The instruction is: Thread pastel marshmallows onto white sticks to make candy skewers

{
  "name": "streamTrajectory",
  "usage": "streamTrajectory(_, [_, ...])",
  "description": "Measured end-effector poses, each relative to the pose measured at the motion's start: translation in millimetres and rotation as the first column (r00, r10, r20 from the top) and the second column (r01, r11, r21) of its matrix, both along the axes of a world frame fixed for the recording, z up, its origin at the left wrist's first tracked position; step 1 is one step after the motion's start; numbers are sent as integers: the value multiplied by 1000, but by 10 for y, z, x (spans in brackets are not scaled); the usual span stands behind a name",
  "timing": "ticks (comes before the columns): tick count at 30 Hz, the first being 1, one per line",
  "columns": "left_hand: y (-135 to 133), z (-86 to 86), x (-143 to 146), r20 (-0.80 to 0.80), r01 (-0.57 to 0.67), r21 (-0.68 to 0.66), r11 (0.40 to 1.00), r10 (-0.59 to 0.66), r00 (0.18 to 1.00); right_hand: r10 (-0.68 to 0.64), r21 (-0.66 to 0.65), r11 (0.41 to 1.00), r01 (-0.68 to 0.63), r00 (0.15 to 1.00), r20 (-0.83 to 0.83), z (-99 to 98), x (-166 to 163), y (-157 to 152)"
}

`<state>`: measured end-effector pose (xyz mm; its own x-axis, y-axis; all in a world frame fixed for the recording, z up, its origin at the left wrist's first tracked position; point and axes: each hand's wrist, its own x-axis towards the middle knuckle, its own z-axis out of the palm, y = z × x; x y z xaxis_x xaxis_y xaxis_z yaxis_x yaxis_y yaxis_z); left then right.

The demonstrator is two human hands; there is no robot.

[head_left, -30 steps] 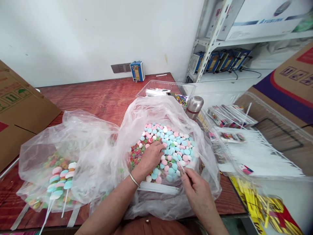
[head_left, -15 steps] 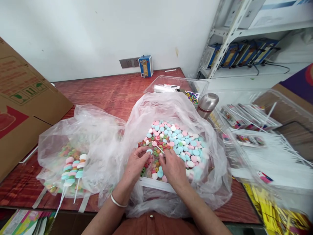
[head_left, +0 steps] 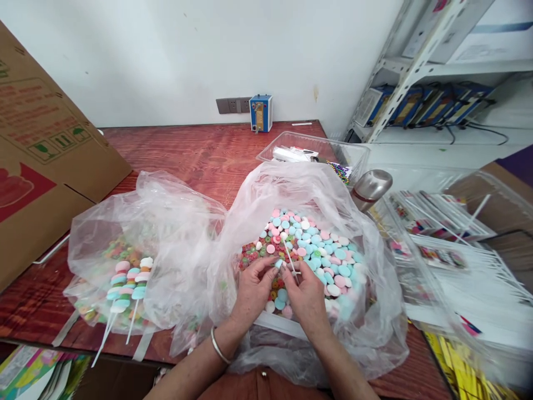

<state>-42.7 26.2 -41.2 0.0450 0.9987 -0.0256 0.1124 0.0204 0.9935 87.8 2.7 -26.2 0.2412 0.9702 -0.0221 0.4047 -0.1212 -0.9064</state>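
My left hand pinches a pale blue candy between thumb and fingertips. My right hand grips a thin white stick that points up and away; whether a candy sits on its far tip I cannot tell. The two hands' fingertips nearly meet. Below them, a clear plastic bag lies open around pastel candy discs in pink, blue and white, and small red, green and orange rings. To the left, several sticks threaded with candies rest on another plastic bag.
A cardboard box stands at the left. A steel flask and a clear tray are beyond the bag. At the right, a clear bin holds white sticks and printed packs. A blue device stands against the wall.
The blue candy in my left hand has come close to my right fingertips. The stick in my right hand has swung more upright. The whole view has shifted slightly.
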Motion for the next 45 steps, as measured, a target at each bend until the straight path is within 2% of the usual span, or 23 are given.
streamTrajectory(6, [-7, 26, -20, -46, 89, 96, 991, -85, 995, -19, -43, 999, 10, 972, -233, 7, -24, -13])
streamTrajectory(9, [11, 14, -6, -72, 77, 106, 991, -70, 995, 66, -46, 996, -80, 966, -251, 66, -6, -7])
streamTrajectory(12, [77, -4, -13, 58, 37, -58, 998, -34, 998, 134, -36, 990, -139, 983, -129, 167, 66, -67])
streamTrajectory(15, [148, 12, -42, 205, 0, -224, 975, 47, 978, 226, -29, 974, -224, 970, 86, 214, 175, -210])
streamTrajectory(18, [172, 65, -56, 253, -42, -275, 960, 114, 961, 306, -97, 952, -290, 908, 287, 174, 244, -363])
streamTrajectory(20, [164, 100, -49, 265, -41, -297, 954, 124, 956, 297, -114, 955, -274, 870, 393, 143, 249, -423])
streamTrajectory(23, [140, 123, -31, 251, -31, -308, 951, 113, 961, 287, -127, 958, -258, 836, 468, 145, 225, -433])
streamTrajectory(35, [79, 34, -15, 66, -24, -129, 991, 33, 997, 397, -306, 916, -258, 694, 601, 283, 151, -341])
streamTrajectory(41, [37, -34, 2, -89, -16, 20, 1000, 18, 996, 354, -254, 935, -247, 666, 656, 225, 116, -344])
streamTrajectory(45, [-25, -11, 13, -152, 17, 86, 996, -4, 988, 293, -159, 955, -252, 699, 653, 128, 90, -393])
